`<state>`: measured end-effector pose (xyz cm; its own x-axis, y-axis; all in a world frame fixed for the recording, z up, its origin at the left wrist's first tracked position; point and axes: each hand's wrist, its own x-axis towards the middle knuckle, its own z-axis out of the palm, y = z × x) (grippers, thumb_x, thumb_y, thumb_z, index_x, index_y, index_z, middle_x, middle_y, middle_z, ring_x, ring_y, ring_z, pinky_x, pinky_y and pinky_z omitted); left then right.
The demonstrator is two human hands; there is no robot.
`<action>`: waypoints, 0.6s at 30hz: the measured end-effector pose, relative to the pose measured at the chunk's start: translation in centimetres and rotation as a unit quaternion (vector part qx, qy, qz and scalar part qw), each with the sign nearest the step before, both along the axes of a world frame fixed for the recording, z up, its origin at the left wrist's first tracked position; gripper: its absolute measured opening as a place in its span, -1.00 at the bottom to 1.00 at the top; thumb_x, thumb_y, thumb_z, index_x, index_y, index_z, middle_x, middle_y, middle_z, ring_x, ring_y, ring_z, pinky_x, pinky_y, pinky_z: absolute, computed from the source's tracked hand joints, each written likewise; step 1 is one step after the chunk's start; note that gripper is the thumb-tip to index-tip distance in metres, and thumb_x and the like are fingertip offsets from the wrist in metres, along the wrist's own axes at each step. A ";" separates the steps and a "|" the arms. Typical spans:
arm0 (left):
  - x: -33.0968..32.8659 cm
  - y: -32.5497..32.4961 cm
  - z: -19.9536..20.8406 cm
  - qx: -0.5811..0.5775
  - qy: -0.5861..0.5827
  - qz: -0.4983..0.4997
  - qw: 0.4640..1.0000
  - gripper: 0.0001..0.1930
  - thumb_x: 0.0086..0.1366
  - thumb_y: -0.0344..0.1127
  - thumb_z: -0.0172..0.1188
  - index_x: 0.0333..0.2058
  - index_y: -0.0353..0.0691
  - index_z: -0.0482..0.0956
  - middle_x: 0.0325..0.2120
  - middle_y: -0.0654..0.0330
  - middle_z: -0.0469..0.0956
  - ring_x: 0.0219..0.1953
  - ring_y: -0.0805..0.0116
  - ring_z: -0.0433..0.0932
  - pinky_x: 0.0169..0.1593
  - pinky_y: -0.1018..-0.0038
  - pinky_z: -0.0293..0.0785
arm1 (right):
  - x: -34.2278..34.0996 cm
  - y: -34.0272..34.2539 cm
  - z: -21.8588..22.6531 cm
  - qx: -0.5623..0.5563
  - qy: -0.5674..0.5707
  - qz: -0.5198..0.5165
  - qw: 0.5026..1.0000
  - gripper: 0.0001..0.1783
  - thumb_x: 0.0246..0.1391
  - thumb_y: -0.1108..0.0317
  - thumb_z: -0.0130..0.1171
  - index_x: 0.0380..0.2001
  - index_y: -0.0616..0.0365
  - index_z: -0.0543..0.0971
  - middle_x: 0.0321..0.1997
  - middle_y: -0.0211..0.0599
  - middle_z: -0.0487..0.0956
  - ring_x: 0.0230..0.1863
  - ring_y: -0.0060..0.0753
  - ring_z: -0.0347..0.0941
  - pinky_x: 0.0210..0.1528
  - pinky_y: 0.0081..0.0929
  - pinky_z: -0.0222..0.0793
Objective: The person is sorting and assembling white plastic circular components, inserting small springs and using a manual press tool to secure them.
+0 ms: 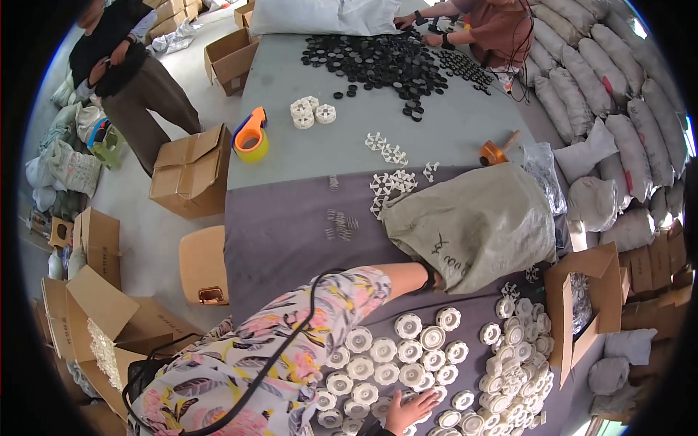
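Observation:
My left arm, in a floral sleeve, reaches across to the grey-green woven sack [472,221]. Only part of my left hand [438,279], past a black wristband, shows at the sack's lower edge; its fingers are hidden. Low in the picture, my right hand [411,414] is stretched out with fingers apart, holding nothing, over the white scalloped plastic discs [385,374]. Further right lies a denser heap of white round plastic parts [512,378]. White three-armed plastic pieces [392,183] lie beyond the sack, and small metal springs [342,225] to its left.
Black round caps [378,65] cover the far table, where another person's hands [432,36] work. A tape dispenser [251,136], white wheel-like parts [313,111] and a wooden-handled tool [498,150] lie nearer. An open carton [585,305] is at right; a chair [202,265] is at left.

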<state>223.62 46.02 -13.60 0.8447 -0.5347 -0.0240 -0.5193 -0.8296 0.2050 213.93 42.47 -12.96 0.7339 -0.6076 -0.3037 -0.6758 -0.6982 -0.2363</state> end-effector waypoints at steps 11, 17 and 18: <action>25.0 5.4 1.7 -0.031 0.185 -0.133 0.973 -0.34 0.22 0.05 -0.16 0.21 -0.22 0.12 0.25 0.07 0.06 0.29 0.25 0.01 0.27 0.33 -0.09 | -0.7 -0.7 0.5 -0.032 0.033 -0.061 0.997 0.17 -0.30 0.04 0.29 0.31 0.21 -0.12 0.38 0.11 -0.13 0.40 0.21 -0.37 0.30 0.14 -0.31; 29.5 4.4 -0.4 -0.032 0.274 -0.206 0.939 -0.44 0.27 -0.10 -0.16 0.19 -0.25 0.19 0.22 0.07 0.16 0.27 0.28 0.11 0.27 0.43 -0.02 | -1.1 -1.1 0.5 -0.033 0.025 -0.055 0.998 0.20 -0.32 0.04 0.31 0.31 0.21 -0.13 0.38 0.10 -0.15 0.40 0.21 -0.39 0.31 0.13 -0.33; 29.0 2.7 -1.1 -0.039 0.274 -0.219 0.936 -0.44 0.27 -0.10 -0.16 0.19 -0.25 0.19 0.22 0.07 0.16 0.27 0.28 0.11 0.27 0.43 -0.02 | -1.6 -1.5 1.0 -0.046 0.027 -0.062 0.997 0.20 -0.33 0.04 0.32 0.31 0.21 -0.13 0.38 0.09 -0.15 0.40 0.21 -0.39 0.31 0.13 -0.33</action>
<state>252.60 48.71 -14.75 0.4159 -0.8451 -0.3359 -0.6059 -0.5330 0.5906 212.32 40.98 -11.93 0.6359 -0.7195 -0.2791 -0.7679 -0.6261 -0.1356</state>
